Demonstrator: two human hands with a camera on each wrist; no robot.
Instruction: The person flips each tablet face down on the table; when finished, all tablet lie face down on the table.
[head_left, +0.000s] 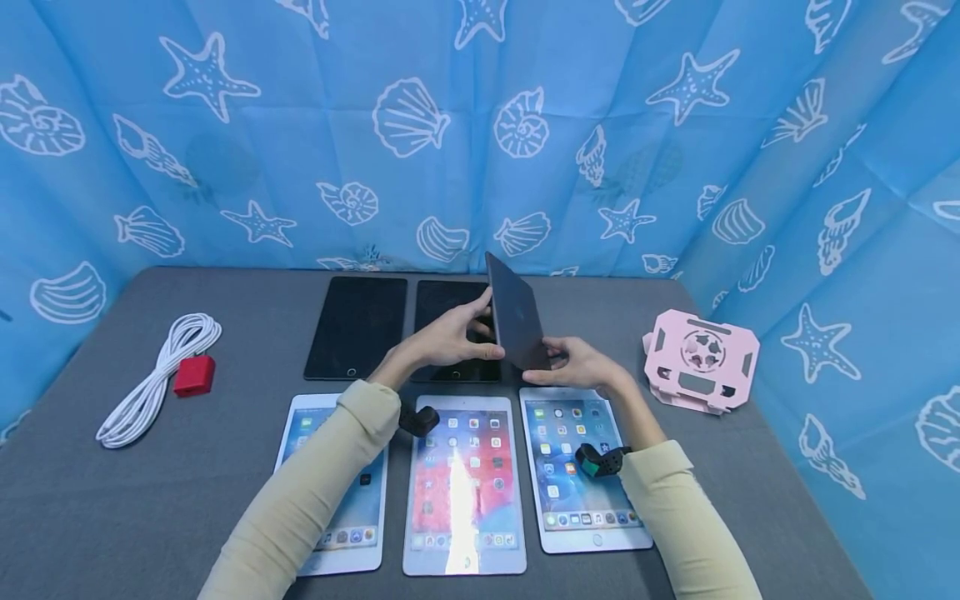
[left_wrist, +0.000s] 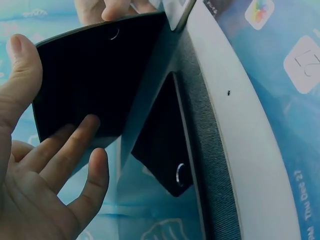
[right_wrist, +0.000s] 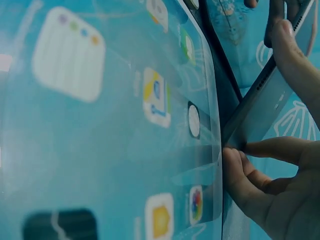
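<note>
A dark tablet [head_left: 517,315] stands tilted on edge above the back row, its grey back turned to the right. My left hand [head_left: 450,337] holds its near left side; in the left wrist view the thumb lies at the edge and fingers touch the black screen [left_wrist: 95,75]. At the lower corner, my right hand [head_left: 577,364] pinches the same tablet, seen also in the right wrist view by its grey back [right_wrist: 265,107]. Below the left hand lies a black tablet [head_left: 427,312], partly covered by it. Another black tablet [head_left: 356,327] lies left of that one.
Three white tablets with lit screens lie in front: a left one [head_left: 352,508] partly under my sleeve, a middle one [head_left: 442,492] and a right one [head_left: 562,467]. A coiled white cable [head_left: 157,375] and red block [head_left: 193,376] lie left, a pink openwork stand [head_left: 701,362] right.
</note>
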